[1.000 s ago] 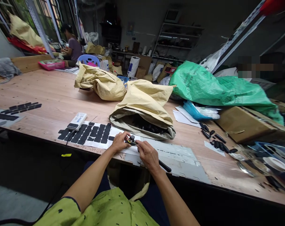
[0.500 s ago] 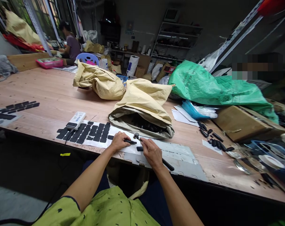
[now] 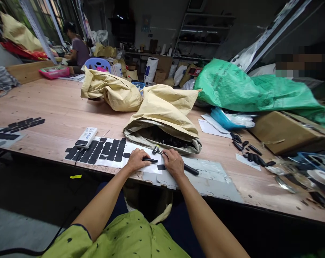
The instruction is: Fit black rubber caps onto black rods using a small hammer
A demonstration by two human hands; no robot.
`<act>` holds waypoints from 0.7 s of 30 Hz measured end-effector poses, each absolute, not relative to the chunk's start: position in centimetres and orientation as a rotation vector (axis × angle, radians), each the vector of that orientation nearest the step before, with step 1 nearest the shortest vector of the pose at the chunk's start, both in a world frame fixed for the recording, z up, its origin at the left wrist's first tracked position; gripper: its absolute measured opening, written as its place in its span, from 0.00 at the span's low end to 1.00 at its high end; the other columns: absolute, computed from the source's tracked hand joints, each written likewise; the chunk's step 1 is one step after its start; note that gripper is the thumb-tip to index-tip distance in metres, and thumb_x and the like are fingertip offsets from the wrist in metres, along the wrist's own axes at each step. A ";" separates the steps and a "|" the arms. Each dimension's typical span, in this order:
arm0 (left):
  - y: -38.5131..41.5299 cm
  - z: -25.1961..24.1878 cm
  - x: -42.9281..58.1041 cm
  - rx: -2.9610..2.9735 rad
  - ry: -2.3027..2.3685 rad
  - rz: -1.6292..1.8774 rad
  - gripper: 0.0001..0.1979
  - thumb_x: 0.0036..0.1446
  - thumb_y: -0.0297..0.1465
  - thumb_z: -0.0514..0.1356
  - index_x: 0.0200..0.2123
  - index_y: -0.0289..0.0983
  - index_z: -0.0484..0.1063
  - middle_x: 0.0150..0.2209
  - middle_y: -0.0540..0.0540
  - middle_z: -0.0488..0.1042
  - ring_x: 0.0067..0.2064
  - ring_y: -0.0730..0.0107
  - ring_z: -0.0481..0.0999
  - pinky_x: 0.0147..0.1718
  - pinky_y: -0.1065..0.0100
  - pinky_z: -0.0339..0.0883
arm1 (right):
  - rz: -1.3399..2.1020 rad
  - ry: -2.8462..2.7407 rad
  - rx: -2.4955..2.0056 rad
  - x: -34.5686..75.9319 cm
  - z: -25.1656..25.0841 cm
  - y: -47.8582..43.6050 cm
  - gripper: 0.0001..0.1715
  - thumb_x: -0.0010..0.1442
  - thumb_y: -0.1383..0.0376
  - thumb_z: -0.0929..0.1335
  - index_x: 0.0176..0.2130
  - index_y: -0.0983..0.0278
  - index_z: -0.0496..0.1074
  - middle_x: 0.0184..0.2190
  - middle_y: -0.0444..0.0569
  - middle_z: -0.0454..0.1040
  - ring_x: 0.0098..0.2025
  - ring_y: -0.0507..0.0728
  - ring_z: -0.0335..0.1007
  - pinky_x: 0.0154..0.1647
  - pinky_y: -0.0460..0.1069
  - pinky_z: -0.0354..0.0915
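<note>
My left hand [image 3: 136, 160] is closed around a slim black rod-like piece [image 3: 151, 160], whose end sticks out to the right above the white sheet [image 3: 146, 171]. In my right hand [image 3: 174, 164] is a small hammer [image 3: 155, 150] with a metal head, a yellowish face and a black handle grip. Its head hangs just above the black piece; I cannot tell whether they touch. A single black rounded pad [image 3: 161, 167] lies on the sheet between my hands. To the left, rows of similar black pads [image 3: 106, 150] lie on the white sheet.
An open tan sack [image 3: 165, 111] with dark pieces inside lies just ahead. A white box-shaped device [image 3: 87, 135] stands left. On the right are black handle-like pieces [image 3: 251, 157], a cardboard box [image 3: 288, 130] and a green sack [image 3: 245, 89]. Another person [image 3: 78, 46] sits far left.
The hammer head has turned to show its yellowish face and sits slightly higher. My right hand has shifted a little up and right. The left hand keeps hold of the black piece.
</note>
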State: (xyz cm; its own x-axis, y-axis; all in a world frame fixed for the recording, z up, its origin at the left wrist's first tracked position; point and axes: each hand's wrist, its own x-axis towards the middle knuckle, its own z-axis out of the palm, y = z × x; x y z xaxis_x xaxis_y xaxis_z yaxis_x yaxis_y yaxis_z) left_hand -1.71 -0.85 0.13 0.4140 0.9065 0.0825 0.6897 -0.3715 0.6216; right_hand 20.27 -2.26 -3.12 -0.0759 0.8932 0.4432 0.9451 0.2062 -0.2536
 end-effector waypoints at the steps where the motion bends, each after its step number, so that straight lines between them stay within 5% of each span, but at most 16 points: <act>1: -1.3 0.5 -1.6 2.189 1.336 0.577 0.08 0.53 0.36 0.65 0.37 0.40 0.80 0.36 0.48 0.76 0.44 0.61 0.68 0.46 0.60 0.60 | -0.129 -1.979 -1.706 20.2 -3.1 -2.3 0.12 0.64 0.63 0.64 0.44 0.60 0.75 0.37 0.47 0.72 0.38 0.55 0.61 0.42 0.49 0.55; 9: -12.6 -1.0 -0.5 2.155 0.749 0.459 0.17 0.67 0.41 0.49 0.45 0.40 0.74 0.37 0.48 0.77 0.39 0.67 0.74 0.41 0.69 0.63 | -0.120 -1.969 -1.735 20.1 -2.8 -2.2 0.12 0.64 0.63 0.64 0.43 0.60 0.75 0.37 0.47 0.71 0.38 0.56 0.60 0.42 0.50 0.54; 14: -15.8 -7.8 -1.3 1.971 1.035 0.058 0.16 0.62 0.43 0.54 0.46 0.43 0.75 0.34 0.50 0.78 0.36 0.66 0.76 0.35 0.70 0.64 | -0.098 -1.961 -1.742 20.0 -2.7 -2.3 0.11 0.64 0.63 0.64 0.43 0.60 0.74 0.37 0.47 0.71 0.38 0.56 0.60 0.42 0.50 0.54; 21: -14.6 -12.5 -2.0 1.710 1.461 -0.297 0.19 0.60 0.43 0.54 0.42 0.36 0.78 0.44 0.38 0.79 0.49 0.51 0.77 0.45 0.60 0.68 | -0.099 -1.945 -1.744 19.9 -2.6 -2.3 0.11 0.64 0.63 0.64 0.42 0.60 0.74 0.36 0.47 0.70 0.38 0.56 0.60 0.42 0.50 0.54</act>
State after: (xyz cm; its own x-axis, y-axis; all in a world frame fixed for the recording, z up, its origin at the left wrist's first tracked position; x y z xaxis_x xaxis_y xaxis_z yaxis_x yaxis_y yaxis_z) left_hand -2.02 -14.56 -12.51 0.2908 0.6966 -0.6558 0.8976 0.0388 0.4392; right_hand 19.90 -2.31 -2.63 -0.0344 0.9063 0.4212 0.9443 0.1675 -0.2833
